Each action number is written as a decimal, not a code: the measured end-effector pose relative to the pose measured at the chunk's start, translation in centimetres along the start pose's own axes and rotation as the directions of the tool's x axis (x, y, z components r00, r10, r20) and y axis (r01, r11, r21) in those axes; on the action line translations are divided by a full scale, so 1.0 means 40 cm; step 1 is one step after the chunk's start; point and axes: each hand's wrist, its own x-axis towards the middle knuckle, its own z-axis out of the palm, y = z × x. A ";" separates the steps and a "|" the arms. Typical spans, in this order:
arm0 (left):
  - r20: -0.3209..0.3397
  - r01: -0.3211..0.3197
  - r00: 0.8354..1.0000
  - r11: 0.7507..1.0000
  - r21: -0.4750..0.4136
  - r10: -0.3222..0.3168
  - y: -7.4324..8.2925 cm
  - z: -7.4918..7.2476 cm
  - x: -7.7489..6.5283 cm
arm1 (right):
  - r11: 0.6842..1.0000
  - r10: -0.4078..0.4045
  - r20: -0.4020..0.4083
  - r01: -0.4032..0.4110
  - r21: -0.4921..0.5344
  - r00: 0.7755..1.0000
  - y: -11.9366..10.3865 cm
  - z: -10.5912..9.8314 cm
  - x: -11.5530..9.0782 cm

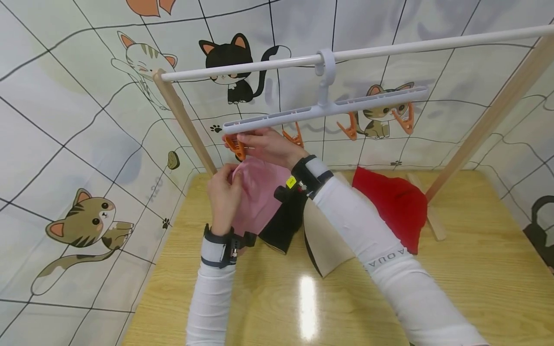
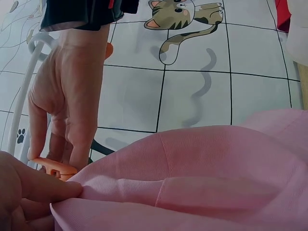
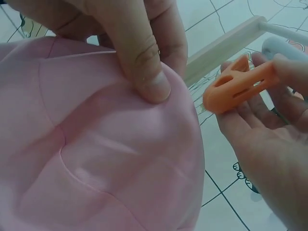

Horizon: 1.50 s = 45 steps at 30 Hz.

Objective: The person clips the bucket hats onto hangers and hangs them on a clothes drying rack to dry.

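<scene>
A pink fabric hat (image 1: 259, 192) hangs from my left hand (image 1: 225, 192), which pinches its edge between thumb and fingers. Just above it, my right hand (image 1: 274, 146) grips an orange clip (image 1: 235, 148) at the left end of a white hanger (image 1: 281, 115). In the right wrist view the clip (image 3: 236, 89) sits between the right thumb and fingers, beside the pink hat (image 3: 120, 144) and apart from it. The left wrist view shows the hat's seamed cloth (image 2: 207, 159) close up; the clip's tip is partly hidden there by the left hand.
The hanger hooks over a white rod (image 1: 398, 48) between wooden posts (image 1: 186, 122). More orange clips (image 1: 348, 127) hang along it. On the wooden table (image 1: 207, 307) lie black cloth (image 1: 283, 223), a beige hat (image 1: 326, 235) and a red hat (image 1: 391, 202), partly behind the right arm.
</scene>
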 end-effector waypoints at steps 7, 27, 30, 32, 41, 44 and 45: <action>-0.001 0.002 1.000 1.000 -0.001 -0.002 -0.001 0.003 0.003 | 0.999 0.034 -0.096 -0.033 0.012 0.995 0.004 -0.003 0.008; -0.041 -0.001 0.999 0.997 0.078 0.004 -0.001 0.020 0.027 | 1.000 0.000 -0.277 0.008 0.028 0.961 0.010 0.014 0.016; -0.051 0.009 0.999 0.997 0.079 -0.005 -0.005 0.022 0.031 | 0.999 -0.006 -0.290 0.017 0.035 0.957 0.011 0.018 0.015; -0.058 0.011 0.998 0.996 0.085 -0.006 -0.008 0.024 0.034 | 0.999 -0.016 -0.294 0.028 0.038 0.956 0.012 0.022 0.017; -0.081 0.000 0.997 0.994 0.112 0.009 -0.010 0.027 0.038 | 0.999 -0.006 -0.333 0.020 0.038 0.943 0.019 0.032 0.022; -0.093 -0.008 0.995 0.995 0.095 0.017 -0.007 0.024 0.039 | 1.000 0.002 -0.348 0.003 0.014 0.937 0.019 0.031 0.019; -0.100 -0.012 0.995 0.996 0.087 0.021 -0.006 0.022 0.040 | 1.000 0.000 -0.352 0.000 0.000 0.936 0.019 0.030 0.019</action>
